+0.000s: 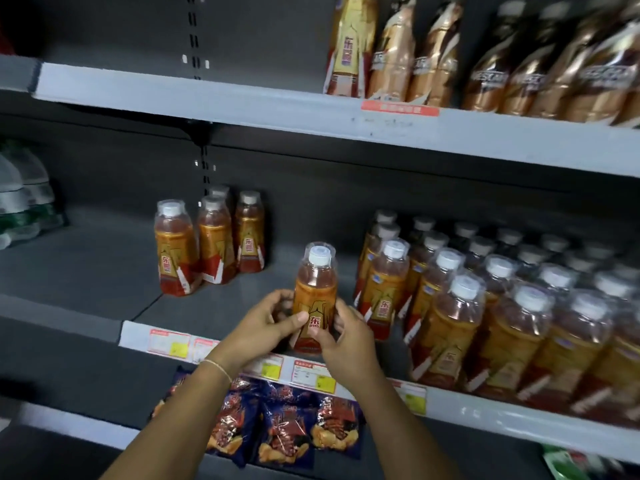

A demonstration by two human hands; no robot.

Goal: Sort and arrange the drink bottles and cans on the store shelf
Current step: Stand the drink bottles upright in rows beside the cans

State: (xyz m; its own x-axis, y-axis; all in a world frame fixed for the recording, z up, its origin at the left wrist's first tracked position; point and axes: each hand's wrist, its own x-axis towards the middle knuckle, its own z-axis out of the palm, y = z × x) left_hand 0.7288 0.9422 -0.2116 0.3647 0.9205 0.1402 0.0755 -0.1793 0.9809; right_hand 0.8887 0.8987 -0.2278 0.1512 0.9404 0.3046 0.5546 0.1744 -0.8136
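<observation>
1. Orange bottle (pixel 315 296) upright at middle shelf (pixel 214 337) front edge, long axis vertical, white cap toward 12 o'clock.
2. Left hand (pixel 263 327) grips label from 9 o'clock.
3. Right hand (pixel 343 336) grips from 3 o'clock.
4. Matching bottle rows (pixel 485 306) at 3 o'clock.
</observation>
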